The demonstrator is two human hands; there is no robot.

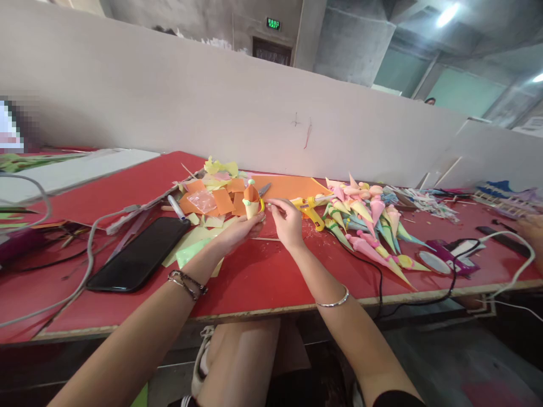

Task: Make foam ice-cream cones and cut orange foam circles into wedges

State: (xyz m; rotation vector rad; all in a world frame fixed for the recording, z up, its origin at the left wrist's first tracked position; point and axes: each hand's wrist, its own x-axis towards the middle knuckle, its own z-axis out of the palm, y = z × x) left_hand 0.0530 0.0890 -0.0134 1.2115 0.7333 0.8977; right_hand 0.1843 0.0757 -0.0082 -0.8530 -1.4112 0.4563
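Note:
My left hand (240, 230) is closed around a small paper ice cream cone (251, 208), pale yellow below with an orange top and light green bits. Just to its right, my right hand (289, 224) has thumb and forefinger pinched together; whatever may be between them is too small to make out. A yellow glue gun (313, 213) lies right beside the right hand, its nozzle end hidden. Behind the cone are scissors (264, 189), partly covered, with a yellow handle.
Many finished paper cones (360, 209) are heaped to the right. Orange paper pieces (223, 202) and a marker (176, 208) lie left, near a black phone (139, 254). Cables (90, 249) cross both sides. A white partition (254, 113) stands behind. Another person's hand (531, 234) shows at far right.

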